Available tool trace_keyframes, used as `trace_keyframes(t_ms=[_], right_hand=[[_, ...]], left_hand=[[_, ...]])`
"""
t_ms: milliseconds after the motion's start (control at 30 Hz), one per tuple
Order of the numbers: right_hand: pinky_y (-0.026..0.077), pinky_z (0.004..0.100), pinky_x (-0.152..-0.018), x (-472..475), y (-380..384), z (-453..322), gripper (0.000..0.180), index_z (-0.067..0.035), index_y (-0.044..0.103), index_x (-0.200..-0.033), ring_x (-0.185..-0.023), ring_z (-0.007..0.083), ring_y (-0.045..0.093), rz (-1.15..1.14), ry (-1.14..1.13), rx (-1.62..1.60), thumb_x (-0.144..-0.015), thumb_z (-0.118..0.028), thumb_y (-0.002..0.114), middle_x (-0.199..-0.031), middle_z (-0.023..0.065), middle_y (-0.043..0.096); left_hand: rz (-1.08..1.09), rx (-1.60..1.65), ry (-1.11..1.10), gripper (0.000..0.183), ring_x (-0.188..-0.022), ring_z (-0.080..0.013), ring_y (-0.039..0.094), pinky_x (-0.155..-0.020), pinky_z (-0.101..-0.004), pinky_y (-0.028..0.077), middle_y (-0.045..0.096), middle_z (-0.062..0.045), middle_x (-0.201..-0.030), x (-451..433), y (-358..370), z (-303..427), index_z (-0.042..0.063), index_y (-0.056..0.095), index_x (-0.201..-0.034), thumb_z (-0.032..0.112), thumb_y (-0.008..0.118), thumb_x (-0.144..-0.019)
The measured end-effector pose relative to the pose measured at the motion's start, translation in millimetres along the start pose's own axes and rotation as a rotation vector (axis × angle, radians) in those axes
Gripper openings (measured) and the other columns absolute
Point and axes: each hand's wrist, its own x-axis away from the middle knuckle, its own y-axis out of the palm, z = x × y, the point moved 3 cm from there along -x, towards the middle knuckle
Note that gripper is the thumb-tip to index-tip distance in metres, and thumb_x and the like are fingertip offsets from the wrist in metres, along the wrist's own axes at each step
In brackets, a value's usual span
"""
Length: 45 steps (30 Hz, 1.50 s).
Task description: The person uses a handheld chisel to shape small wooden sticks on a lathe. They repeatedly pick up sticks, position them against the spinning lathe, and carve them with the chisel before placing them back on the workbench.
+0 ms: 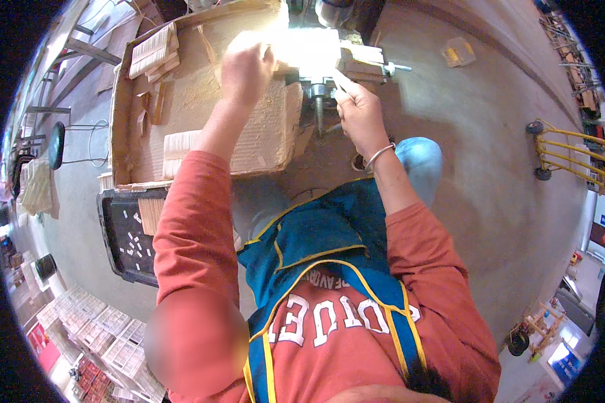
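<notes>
Beneath a glaring lamp stands a small bench machine with a bright metal top (310,48) and a threaded screw (319,113) below it. My left hand (247,68) is curled beside the machine's left side, over a cardboard tray (252,136); the glare hides whether its fingers hold anything. My right hand (358,108) pinches a thin pale strip (341,80), its tip close to the front right edge of the machine's top. Stacks of thin wooden pieces lie in the tray, one at its far left corner (152,50) and one near its front edge (179,148).
A black plastic tray (112,237) with small white pieces sits below the cardboard tray. At left are a round stool (57,146) and stacked plastic crates (101,322). A yellow trolley (572,153) stands at right, and a yellowish box (458,52) lies on the floor.
</notes>
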Motion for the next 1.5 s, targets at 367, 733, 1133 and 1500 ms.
trace_keyframes(t_ms=[367,733,1133,1500], right_hand=[[0.029,0.0189,-0.044,3,3,-4,0.039,-0.011,0.060,-0.141,-0.053,0.0004,0.036,0.002,0.064,-0.061,-0.102,-0.011,0.056,-0.068,-0.0088,0.045],[0.029,0.0191,-0.044,-1,2,4,0.040,-0.010,0.058,-0.142,-0.053,0.0006,0.034,-0.017,0.025,-0.047,-0.102,-0.010,0.054,-0.068,-0.0089,0.044],[0.048,0.0267,-0.065,1,-1,-1,0.037,-0.003,0.064,-0.132,-0.071,0.0076,0.054,0.005,0.064,0.046,-0.096,-0.008,0.059,-0.090,0.0047,0.071],[0.045,0.0256,-0.057,52,-44,-20,0.039,-0.009,0.058,-0.140,-0.064,0.0061,0.050,-0.035,-0.008,-0.035,-0.101,-0.009,0.055,-0.075,0.0006,0.058]], left_hand=[[-0.071,0.087,-0.102,0.018,-0.087,-0.0355,0.068,-0.079,-0.0416,0.054,0.070,-0.016,-0.097,8,35,-6,0.007,0.074,-0.100,0.020,0.072,-0.087],[-0.066,0.111,-0.108,0.016,-0.087,-0.0325,0.069,-0.078,-0.0391,0.054,0.072,-0.014,-0.095,8,30,-9,0.008,0.074,-0.100,0.017,0.073,-0.087],[-0.062,-0.050,0.168,0.014,-0.081,-0.0310,0.067,-0.074,-0.0419,0.054,0.070,-0.011,-0.094,11,19,41,0.005,0.070,-0.095,0.014,0.066,-0.085],[-0.130,-0.311,0.257,0.015,-0.066,-0.0266,0.067,-0.063,-0.0408,0.053,0.065,-0.008,-0.072,6,31,57,0.012,0.064,-0.098,0.014,0.061,-0.084]])
